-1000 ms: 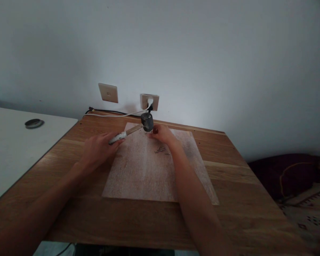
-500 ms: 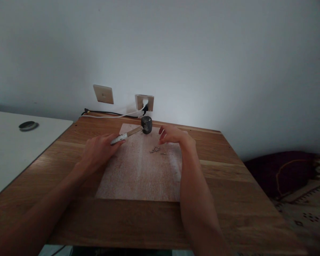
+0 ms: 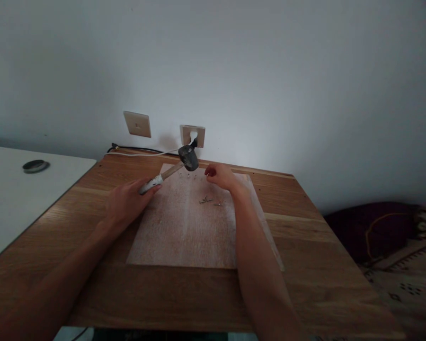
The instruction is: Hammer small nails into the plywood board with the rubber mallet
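My left hand [image 3: 129, 201] is wrapped around the white-wrapped grip of a rubber mallet [image 3: 189, 158]. Its dark head is raised above the far edge of a pale, worn board [image 3: 173, 237]. My right hand [image 3: 220, 177] is over the board's far right part, thumb and fingertips pinched together; whatever is between them is too small to make out. Left of those fingertips, several small metal nails or screws [image 3: 189, 175] stand in a row along the far edge. Nearer to me, a small pile of loose nails or screws [image 3: 206, 200] lies on the board, with a single one beside it.
The board lies on a wooden tabletop [image 3: 323, 265] against a wall. Behind it, a wall socket [image 3: 199, 137] holds plugs, with cables [image 3: 138, 154] along the back edge. A white table [image 3: 7, 203] with a round dark object [image 3: 35, 166] stands left; purple fabric [image 3: 386, 227] lies right.
My right hand has moved away and left from above the loose pile, its fingers now closed together. The mallet head has lifted and shifted left, with my left hand still on its grip.
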Available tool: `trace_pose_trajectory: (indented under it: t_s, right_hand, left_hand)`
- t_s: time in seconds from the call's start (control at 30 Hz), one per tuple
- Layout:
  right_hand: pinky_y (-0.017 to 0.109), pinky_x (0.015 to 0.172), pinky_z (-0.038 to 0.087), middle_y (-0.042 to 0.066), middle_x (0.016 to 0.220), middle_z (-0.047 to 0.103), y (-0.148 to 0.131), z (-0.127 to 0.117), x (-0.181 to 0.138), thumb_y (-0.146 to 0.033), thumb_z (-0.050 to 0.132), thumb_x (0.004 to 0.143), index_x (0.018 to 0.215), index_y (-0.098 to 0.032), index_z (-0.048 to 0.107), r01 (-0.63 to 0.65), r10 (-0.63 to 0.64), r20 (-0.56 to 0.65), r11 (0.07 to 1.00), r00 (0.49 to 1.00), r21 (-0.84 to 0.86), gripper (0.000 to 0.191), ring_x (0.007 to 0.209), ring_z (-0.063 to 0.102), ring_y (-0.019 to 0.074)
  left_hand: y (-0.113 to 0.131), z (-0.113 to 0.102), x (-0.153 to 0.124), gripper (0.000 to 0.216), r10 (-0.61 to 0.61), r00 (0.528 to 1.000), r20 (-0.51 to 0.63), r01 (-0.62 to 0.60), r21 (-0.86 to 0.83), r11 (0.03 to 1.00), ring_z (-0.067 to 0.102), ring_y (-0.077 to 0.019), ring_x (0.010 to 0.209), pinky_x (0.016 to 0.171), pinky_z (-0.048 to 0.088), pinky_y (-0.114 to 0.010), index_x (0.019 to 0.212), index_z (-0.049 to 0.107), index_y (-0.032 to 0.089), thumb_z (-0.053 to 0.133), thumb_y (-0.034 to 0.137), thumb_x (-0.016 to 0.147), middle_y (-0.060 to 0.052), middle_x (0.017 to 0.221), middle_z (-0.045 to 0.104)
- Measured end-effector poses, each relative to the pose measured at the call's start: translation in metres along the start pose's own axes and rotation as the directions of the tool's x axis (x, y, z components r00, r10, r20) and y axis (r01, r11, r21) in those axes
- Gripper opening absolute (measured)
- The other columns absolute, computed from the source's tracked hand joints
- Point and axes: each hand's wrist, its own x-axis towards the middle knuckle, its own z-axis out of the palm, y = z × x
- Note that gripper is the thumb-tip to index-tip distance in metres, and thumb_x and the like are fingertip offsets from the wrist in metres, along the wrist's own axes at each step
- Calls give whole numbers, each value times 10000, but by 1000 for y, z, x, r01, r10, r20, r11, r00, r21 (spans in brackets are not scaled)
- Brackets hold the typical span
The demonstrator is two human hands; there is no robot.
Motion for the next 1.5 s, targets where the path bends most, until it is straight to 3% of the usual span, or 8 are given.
trace_pose_trajectory:
  t_s: [0.2, 0.47, 0.67, 0.83, 1.03, 1.27, 1.37, 1.5]
  right_hand:
    - [271, 859, 535, 113, 1032, 810, -1, 12, 7, 34, 602, 816, 1058, -123, 794, 52, -52, -48, 999, 998, 1, 347, 951, 740, 190]
    - [274, 917, 532, 107, 1070, 815, -11, 20, 10, 26, 587, 846, 1126, -138, 797, 49, -51, -61, 998, 997, -29, 386, 1011, 749, 194]
    - [308, 910, 529, 137, 1009, 809, -14, 19, 9, -154, 730, 912, 999, -151, 810, -40, 34, -92, 997, 995, -64, 119, 986, 745, 234]
    - [324, 894, 534, 149, 998, 803, -14, 19, 9, -242, 788, 910, 991, -125, 795, -84, 80, -88, 995, 993, -46, 142, 973, 746, 244]
    - [335, 881, 563, 154, 1151, 785, 3, -21, -10, -248, 872, 835, 1349, -140, 662, -96, 100, -87, 994, 991, 44, 565, 980, 750, 226]
    - [375, 883, 556, 142, 1152, 779, -11, -76, -45, -257, 796, 899, 1386, -164, 642, -36, 49, -227, 997, 973, 64, 519, 929, 743, 246]
    - [345, 850, 543, 122, 1085, 786, -28, -85, -52, -262, 759, 935, 1286, -157, 696, 44, -35, -257, 999, 966, 29, 372, 910, 734, 230]
    - [310, 790, 508, 103, 970, 788, -39, -75, -52, -177, 711, 939, 1025, -151, 776, 155, -163, -70, 982, 984, -103, 110, 878, 717, 221]
  left_hand:
    - [-3, 1, 1, 534, -39, 999, 33, 40, -29, 999, 743, -317, 996, 825, 539, -381, 1302, 762, 332, 539, 682, 966, -88, 1158, 804]
    - [2, -8, 0, 516, 3, 996, 93, 0, -29, 1000, 745, -300, 970, 811, 533, -363, 1316, 756, 305, 519, 629, 991, -95, 1132, 810]
    - [2, -7, 0, 504, 4, 997, 81, -3, -18, 1000, 736, -305, 996, 810, 534, -363, 1315, 755, 316, 522, 625, 992, -89, 1147, 805]
    - [6, -10, 1, 529, 70, 996, 63, -69, -19, 997, 731, -303, 983, 807, 508, -371, 1307, 751, 280, 527, 649, 1000, -93, 1137, 801]
    - [21, -13, 3, 459, 180, 983, 43, -181, 19, 983, 743, -317, 988, 799, 506, -394, 1288, 754, 327, 534, 623, 1016, -83, 1178, 795]
    - [37, -11, 3, 427, 244, 965, 96, -253, 93, 963, 747, -326, 989, 784, 524, -401, 1268, 756, 327, 527, 593, 1025, -97, 1194, 788]
    - [40, -13, 2, 435, 257, 962, 97, -268, 123, 956, 747, -329, 986, 773, 519, -400, 1263, 752, 320, 512, 598, 1031, -101, 1202, 785]
    - [40, -12, 1, 435, 240, 968, 71, -248, 134, 960, 746, -327, 996, 783, 519, -394, 1285, 743, 319, 515, 588, 1032, -102, 1206, 782]
